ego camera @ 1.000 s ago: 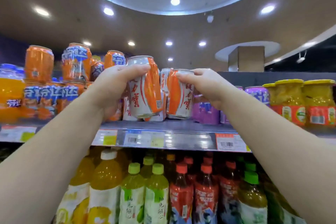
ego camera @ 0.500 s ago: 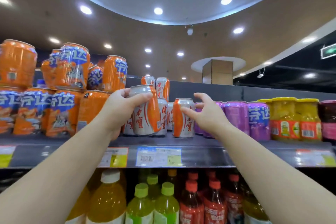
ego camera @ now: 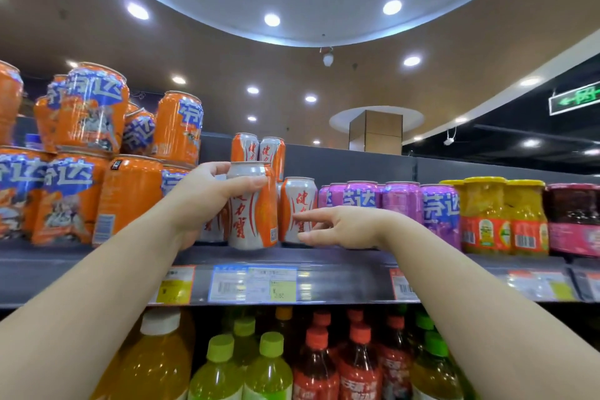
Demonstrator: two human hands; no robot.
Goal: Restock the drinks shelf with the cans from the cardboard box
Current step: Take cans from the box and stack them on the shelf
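My left hand [ego camera: 207,201] grips a silver and orange can [ego camera: 251,208] upright, its base at the front of the top shelf [ego camera: 324,258]. Just right of it a second silver and orange can [ego camera: 298,201] stands on the shelf. My right hand [ego camera: 341,226] is open, fingers spread, in front of that can's lower part and holding nothing. Two more such cans [ego camera: 258,149] are stacked behind. The cardboard box is not in view.
Stacked orange cans [ego camera: 94,153] fill the shelf to the left. Purple cans [ego camera: 399,204] and jars with yellow lids [ego camera: 503,214] stand to the right. Price tags [ego camera: 253,282] line the shelf edge. Bottles [ego camera: 259,364] with green and red caps crowd the shelf below.
My right hand has let go of the second can, which now stands on the shelf, and has dropped lower. My left hand has brought its can down to the shelf front.
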